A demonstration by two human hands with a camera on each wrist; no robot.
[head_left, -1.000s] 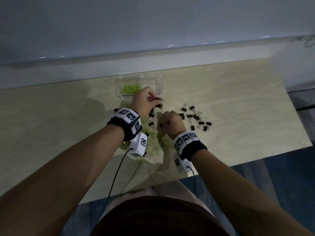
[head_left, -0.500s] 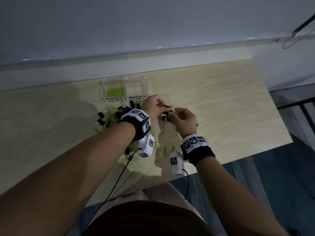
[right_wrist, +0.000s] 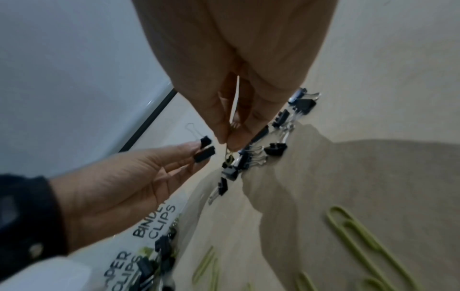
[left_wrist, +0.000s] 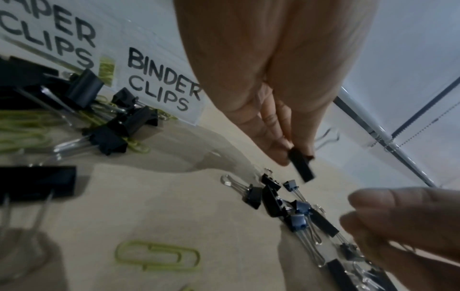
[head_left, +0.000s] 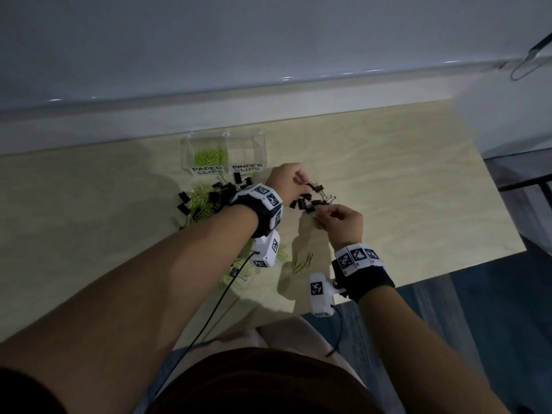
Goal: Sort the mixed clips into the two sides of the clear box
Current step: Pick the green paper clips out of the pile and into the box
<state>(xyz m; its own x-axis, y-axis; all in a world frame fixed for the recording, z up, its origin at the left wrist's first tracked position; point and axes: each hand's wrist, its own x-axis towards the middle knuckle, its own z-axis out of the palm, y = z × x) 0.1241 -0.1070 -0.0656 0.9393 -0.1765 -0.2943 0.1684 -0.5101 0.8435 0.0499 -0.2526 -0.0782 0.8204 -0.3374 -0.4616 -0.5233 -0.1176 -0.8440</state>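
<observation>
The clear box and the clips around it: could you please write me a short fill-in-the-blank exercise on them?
1. The clear box compartment labelled PAPER CLIPS holds clips coloured ____.
2. The compartment labelled BINDER CLIPS holds ____ clips.
3. The left hand pinches binder clips coloured ____.
4. The loose paper clip lies on the ____.

Missing words: green; no; black; table
</observation>
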